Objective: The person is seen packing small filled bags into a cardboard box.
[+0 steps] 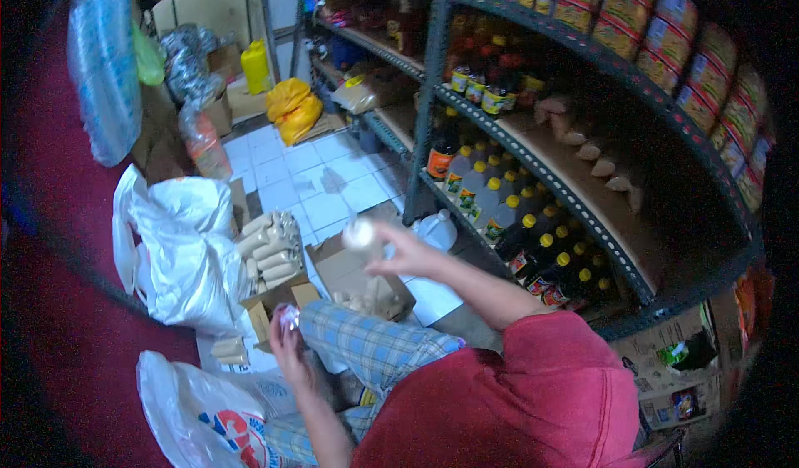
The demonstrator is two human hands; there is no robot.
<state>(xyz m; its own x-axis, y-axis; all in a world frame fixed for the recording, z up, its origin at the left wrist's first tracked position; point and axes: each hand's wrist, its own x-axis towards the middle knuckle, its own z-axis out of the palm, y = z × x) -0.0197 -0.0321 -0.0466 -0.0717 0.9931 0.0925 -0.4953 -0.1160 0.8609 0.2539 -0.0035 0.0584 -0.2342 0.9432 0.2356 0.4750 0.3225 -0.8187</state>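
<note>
My right hand (402, 255) is raised over a shallow cardboard box and grips a pale, rounded packet (362, 235), blurred and seen nearly end-on. Several small filled packets (374, 300) lie in that cardboard box (328, 260), partly hidden by my knee. Lower and to the left, my left hand (289, 346) has its fingers around a small shiny pink-and-silver item (288, 317), too blurred to name. Just beyond it, beige filled plastic packets (274, 255) are stacked above a second cardboard box (257, 323). More packets (229, 350) rest on the floor beside it.
Large white plastic sacks (187, 243) stand at the left, with a printed sack (187, 399) nearer me. A metal shelf rack (431, 62) on the right holds yellow-capped bottles (493, 202) and packaged goods. A yellow bag (293, 111) sits on the tiled floor (318, 162).
</note>
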